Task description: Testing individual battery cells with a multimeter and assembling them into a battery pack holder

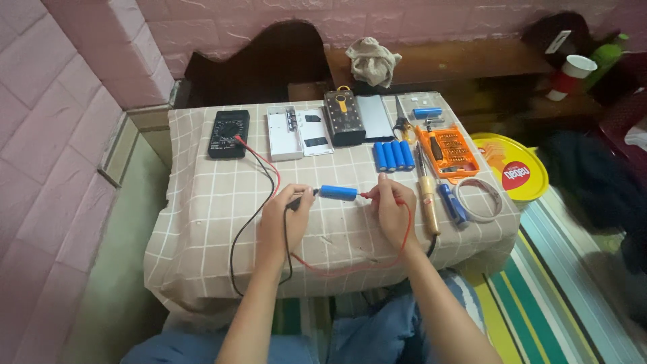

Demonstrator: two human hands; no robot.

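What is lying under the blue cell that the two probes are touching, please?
The blue cell lies on a beige checked cloth that covers the whole table. The left hand and right hand press probes to its ends. The tabletop beneath the cloth is hidden.

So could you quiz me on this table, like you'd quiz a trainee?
1. Multiple choice: which probe does the left hand hold against the blue cell? A) black B) red C) none
2. True or false: the multimeter lies at the table's far left corner.
3. How many spare cells lie in a row behind the right hand?

Key:
1. A. The black probe meets the cell's left end; the red probe, in the right hand, meets the other end.
2. True.
3. Four.
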